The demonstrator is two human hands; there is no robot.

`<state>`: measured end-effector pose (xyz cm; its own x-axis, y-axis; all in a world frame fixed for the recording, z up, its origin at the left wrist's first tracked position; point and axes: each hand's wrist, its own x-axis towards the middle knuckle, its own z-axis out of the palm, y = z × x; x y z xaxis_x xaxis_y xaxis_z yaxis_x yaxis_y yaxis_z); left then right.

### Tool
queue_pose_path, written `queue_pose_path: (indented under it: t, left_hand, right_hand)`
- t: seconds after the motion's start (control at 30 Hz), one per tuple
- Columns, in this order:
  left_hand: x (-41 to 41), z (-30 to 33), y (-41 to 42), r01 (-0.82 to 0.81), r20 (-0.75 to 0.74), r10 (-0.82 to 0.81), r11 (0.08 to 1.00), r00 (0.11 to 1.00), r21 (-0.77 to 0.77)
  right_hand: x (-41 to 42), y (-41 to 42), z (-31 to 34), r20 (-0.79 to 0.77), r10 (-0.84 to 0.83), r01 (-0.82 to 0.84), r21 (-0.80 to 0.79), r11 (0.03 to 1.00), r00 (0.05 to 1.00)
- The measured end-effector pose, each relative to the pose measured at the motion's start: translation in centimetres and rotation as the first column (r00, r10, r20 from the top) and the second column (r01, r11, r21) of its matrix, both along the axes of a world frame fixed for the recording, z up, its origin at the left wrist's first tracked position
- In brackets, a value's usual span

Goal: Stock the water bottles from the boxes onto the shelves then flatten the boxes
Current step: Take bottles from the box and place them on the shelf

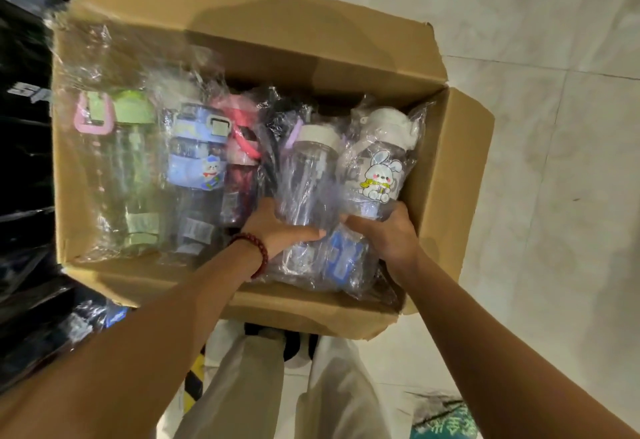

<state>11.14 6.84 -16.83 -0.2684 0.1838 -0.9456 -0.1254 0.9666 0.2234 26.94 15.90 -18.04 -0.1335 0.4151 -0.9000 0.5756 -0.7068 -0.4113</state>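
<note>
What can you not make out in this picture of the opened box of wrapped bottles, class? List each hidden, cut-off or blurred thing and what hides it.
1. Head view: the floor of the cardboard box is hidden by wrapped bottles.
2. The left hand and right hand cover the bases of the clear bottle and the rabbit bottle.
3. The green-lidded bottle is blurred by glare on its wrap.
4. The dark shelving is cut off by the left edge.
</note>
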Motion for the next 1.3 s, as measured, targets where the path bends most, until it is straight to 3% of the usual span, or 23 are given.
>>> queue_pose_path:
  t: [0.23,0.4,0.63,0.97,1.3]
  left_hand:
    - [-0.2,4.4,-1.6,-0.123,-0.011,0.124,0.99,0.992,0.068]
    - [-2.2,11.1,-3.5,-0.208,-0.049,0.219,0.962,0.974,0.177]
    - [-6.8,22.2,-4.8,-0.441,-0.03,0.489,0.81,0.872,0.388]
    - [-13.7,37.9,-5.5,-0.473,0.048,0.617,0.549,0.785,0.689]
    - [-15.1,49.4,-8.9,-0.46,0.039,0.773,0.336,0.633,0.822]
  right_hand:
    - [1.0,-1.9,2.6,0.028,-0.064,0.065,-0.035,0.997,0.998]
    - [-0.1,-2.6,9.7,-0.076,-0.09,0.089,-0.014,0.996,0.993]
    - [-4.1,-1.1,21.0,-0.263,-0.094,0.104,0.027,0.994,0.96]
    - [-13.6,2.0,37.9,-0.507,0.207,-0.088,0.249,0.965,0.837]
    - [-20.2,3.4,48.9,-0.588,0.467,-0.29,0.373,0.881,0.661]
